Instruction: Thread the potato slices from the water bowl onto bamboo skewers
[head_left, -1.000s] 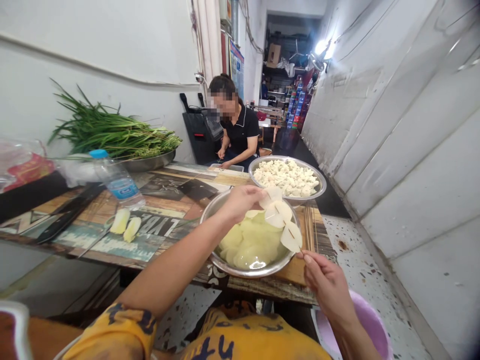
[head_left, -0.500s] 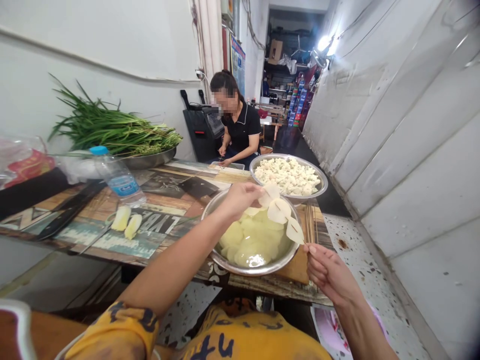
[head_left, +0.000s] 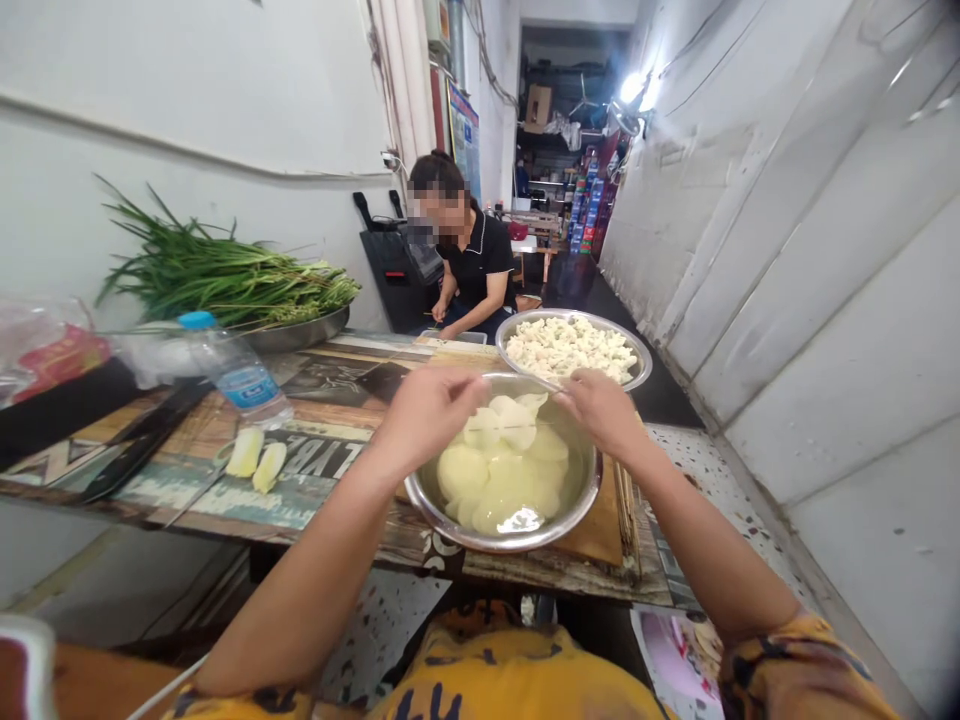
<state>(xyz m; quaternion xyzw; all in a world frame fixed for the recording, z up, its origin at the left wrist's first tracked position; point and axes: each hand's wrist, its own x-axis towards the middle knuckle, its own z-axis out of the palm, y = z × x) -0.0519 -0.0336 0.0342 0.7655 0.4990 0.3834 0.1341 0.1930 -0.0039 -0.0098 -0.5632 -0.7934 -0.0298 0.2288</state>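
Note:
A thin skewer threaded with several pale, round potato slices (head_left: 516, 422) is stretched between my hands, above a metal bowl (head_left: 504, 543). My right hand (head_left: 604, 405) pinches the skewer's right end. At the left end, my left hand (head_left: 435, 412) has its fingers closed at the edge of the leftmost slice; the exact contact is partly hidden. More potato slices (head_left: 487, 485) lie in cloudy liquid inside the bowl.
Behind the bowl stands a metal basin of whitish pieces (head_left: 574, 345). Bare skewers (head_left: 628, 520) lie right of the bowl. Leftward are cut vegetable pieces (head_left: 255, 458), a knife (head_left: 127, 465), a water bottle (head_left: 244, 375) and green stalks (head_left: 240, 280). Across the table sits a person (head_left: 480, 260).
My right hand has risen and moved left to the bowl's far rim. My left hand has shifted left and slightly down. The threaded slices now hang lower and farther left, over the bowl.

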